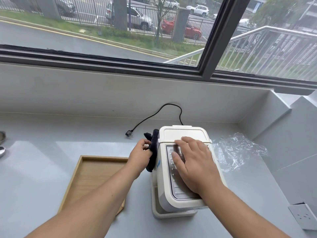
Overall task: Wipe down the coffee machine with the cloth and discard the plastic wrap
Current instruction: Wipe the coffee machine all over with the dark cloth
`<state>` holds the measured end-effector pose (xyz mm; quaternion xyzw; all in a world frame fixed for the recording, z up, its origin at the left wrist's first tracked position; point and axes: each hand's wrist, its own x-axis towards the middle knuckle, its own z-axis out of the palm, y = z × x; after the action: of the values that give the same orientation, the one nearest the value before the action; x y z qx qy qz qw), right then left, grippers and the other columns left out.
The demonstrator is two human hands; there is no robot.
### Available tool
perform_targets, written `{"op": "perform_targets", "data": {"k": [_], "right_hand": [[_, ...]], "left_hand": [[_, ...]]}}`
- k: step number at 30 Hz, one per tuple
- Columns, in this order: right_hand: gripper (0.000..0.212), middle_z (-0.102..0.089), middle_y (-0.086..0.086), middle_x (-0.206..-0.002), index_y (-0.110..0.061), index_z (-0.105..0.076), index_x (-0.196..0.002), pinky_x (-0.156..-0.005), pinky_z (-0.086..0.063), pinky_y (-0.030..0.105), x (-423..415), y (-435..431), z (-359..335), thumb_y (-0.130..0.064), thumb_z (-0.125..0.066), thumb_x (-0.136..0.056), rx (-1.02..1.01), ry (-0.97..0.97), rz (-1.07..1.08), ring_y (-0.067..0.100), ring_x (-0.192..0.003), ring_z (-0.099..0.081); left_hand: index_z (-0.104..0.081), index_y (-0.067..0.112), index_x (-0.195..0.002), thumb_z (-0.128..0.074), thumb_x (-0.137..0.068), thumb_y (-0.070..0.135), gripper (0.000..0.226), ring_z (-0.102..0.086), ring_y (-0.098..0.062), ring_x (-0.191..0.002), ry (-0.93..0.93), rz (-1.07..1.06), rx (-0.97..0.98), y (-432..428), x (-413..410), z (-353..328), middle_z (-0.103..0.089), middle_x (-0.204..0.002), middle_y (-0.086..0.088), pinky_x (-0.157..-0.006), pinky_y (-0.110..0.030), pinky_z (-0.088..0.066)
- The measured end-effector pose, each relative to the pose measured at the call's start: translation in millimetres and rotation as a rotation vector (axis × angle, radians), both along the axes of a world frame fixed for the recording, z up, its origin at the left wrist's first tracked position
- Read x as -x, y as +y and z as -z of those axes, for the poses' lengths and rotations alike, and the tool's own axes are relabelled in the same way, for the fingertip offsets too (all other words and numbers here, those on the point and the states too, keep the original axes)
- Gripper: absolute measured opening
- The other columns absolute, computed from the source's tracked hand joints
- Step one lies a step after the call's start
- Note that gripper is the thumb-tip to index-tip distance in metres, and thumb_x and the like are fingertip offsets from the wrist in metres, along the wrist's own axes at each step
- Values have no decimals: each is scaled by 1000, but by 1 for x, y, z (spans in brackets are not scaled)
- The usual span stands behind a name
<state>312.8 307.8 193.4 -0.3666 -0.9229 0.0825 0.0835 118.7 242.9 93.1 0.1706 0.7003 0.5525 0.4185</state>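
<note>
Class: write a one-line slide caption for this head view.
Left hand presses a dark cloth on the coffee machine's side; right hand steadies its top.

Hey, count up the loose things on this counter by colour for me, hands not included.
White: 1, the coffee machine
Black: 2, the cloth held against the machine's side and the power plug with its cord
Clear: 1, the plastic wrap
Wood tone: 1, the tray
Total: 5

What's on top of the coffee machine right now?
The right hand lies flat on the coffee machine, over its ribbed metal plate. Whatever lies under the palm is hidden.
</note>
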Motion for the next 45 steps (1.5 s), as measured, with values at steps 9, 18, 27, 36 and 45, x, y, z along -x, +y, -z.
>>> {"op": "perform_targets", "data": {"k": [9,18,27,36,45], "right_hand": [[61,-51,-3,-151,-30,-54,-144,-122,-27,45,0,-1,-3,-60,-27,-99,17,2,5,23,-143,-39],[60,-50,-3,-152,-30,-54,-145,-122,-26,45,1,1,-3,-60,-28,-99,20,-1,5,22,-142,-40],[56,-52,-4,-150,-32,-56,-142,-121,-28,45,0,2,1,-59,-33,-99,10,26,14,21,-140,-40],[50,-54,-3,-146,-31,-57,-140,-118,-30,43,1,2,4,-47,-48,-93,-33,25,24,23,-134,-44],[57,-50,-3,-151,-35,-51,-148,-122,-29,46,2,-3,2,-49,-44,-93,-10,29,35,23,-142,-39]], "left_hand": [[-61,28,-99,-49,-84,7,28,-68,-34,-67,-26,-5,80,5,1,25,-72,-102,-12,-59,-62,-56],[-60,32,-99,-45,-78,2,40,-66,-33,-83,-74,-29,191,7,-2,60,-72,-109,-12,-72,-44,-53],[-57,30,-104,-44,-86,-3,40,-56,-26,-76,-130,-28,254,-1,-11,87,-70,-107,-12,-65,-35,-43],[-54,28,-104,-50,-92,3,28,-61,-23,-83,-105,-14,268,-22,-31,106,-70,-105,-7,-73,-35,-46],[-54,23,-101,-61,-95,14,13,-61,-18,-74,-48,19,287,-56,-62,104,-68,-95,-3,-60,-30,-45]]}}
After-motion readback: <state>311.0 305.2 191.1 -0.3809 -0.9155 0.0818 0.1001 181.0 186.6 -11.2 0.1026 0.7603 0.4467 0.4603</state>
